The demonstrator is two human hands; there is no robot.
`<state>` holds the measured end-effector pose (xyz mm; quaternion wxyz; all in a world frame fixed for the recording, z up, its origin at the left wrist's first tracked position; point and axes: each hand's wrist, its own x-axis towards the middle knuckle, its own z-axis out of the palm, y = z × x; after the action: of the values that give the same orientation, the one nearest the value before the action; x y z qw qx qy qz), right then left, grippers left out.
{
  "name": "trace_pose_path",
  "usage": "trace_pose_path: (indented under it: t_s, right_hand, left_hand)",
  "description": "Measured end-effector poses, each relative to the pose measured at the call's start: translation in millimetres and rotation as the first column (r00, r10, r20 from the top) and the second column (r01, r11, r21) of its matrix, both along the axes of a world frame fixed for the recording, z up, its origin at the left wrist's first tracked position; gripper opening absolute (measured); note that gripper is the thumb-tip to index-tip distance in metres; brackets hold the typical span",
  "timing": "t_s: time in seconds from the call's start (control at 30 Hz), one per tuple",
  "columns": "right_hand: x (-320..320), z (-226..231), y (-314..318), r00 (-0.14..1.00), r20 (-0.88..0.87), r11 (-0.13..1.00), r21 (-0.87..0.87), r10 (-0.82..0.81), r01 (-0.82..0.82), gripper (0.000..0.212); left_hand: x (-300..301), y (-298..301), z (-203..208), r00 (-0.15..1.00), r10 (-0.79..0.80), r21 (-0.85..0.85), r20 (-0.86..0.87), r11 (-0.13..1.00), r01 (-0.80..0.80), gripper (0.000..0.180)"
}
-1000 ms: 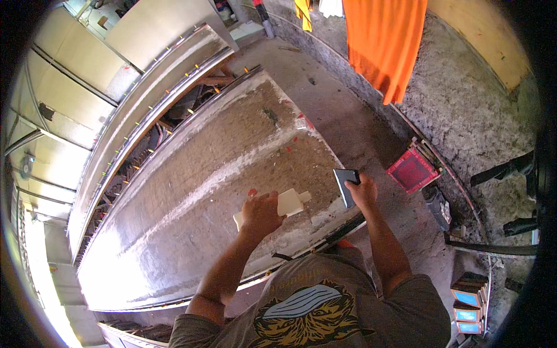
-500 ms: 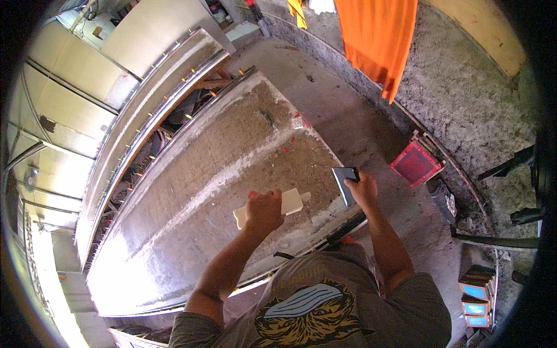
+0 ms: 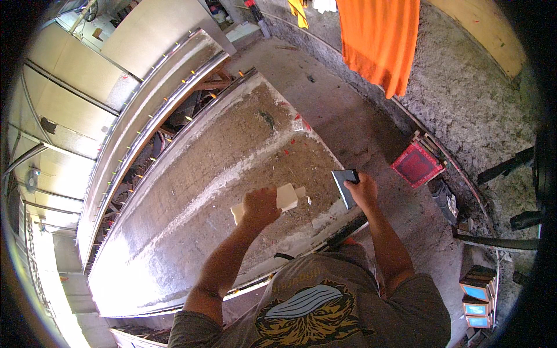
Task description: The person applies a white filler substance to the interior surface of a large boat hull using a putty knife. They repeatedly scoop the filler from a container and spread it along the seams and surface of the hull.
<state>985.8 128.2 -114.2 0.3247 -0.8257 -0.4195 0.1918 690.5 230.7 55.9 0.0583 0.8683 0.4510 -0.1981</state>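
Note:
My left hand (image 3: 260, 207) is closed over a cream-coloured flat block (image 3: 288, 198), whose ends show on both sides of the fist. It is over the long, stained table (image 3: 232, 145); whether the block touches the top I cannot tell. Just beyond the block's right end lies a small pale scrap (image 3: 308, 200). Near the table's right edge, my right hand (image 3: 364, 191) grips a dark, flat rectangular thing (image 3: 346, 185) with a pale bluish face. It is tilted on edge, with thumb and fingers around its upper right part.
A second long table (image 3: 156, 93) with yellow pegs along its edges runs parallel on the left. To the right, a red framed screen (image 3: 419, 163) leans near the rough wall. Orange cloth (image 3: 380, 46) hangs at the back. Several boxes (image 3: 477, 296) stand at lower right.
My left hand has shifted slightly left with the cream block, and its thumb side has turned. The small pale scrap shows more plainly. My right hand has barely moved.

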Motion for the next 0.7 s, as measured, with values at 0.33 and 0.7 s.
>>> trace_pose_path:
  t_s: [0.33, 0.7]
  right_hand:
    - [-4.2, 0.3, 3.5, 1.0, -0.013, 0.999, 0.048, 0.021, -0.02, 0.035]
    - [-26.0, 16.0, 7.8, 0.956, 0.221, 0.981, -0.071, 0.192, -0.18, 0.035]
  left_hand:
    - [-24.5, 102.9, 5.5, 0.991, 0.135, 0.199, -0.008, 0.971, -0.131, 0.053]
    - [-91.9, 46.7, -30.2, 0.853, 0.336, 0.088, 0.4, 0.912, -0.401, 0.068]
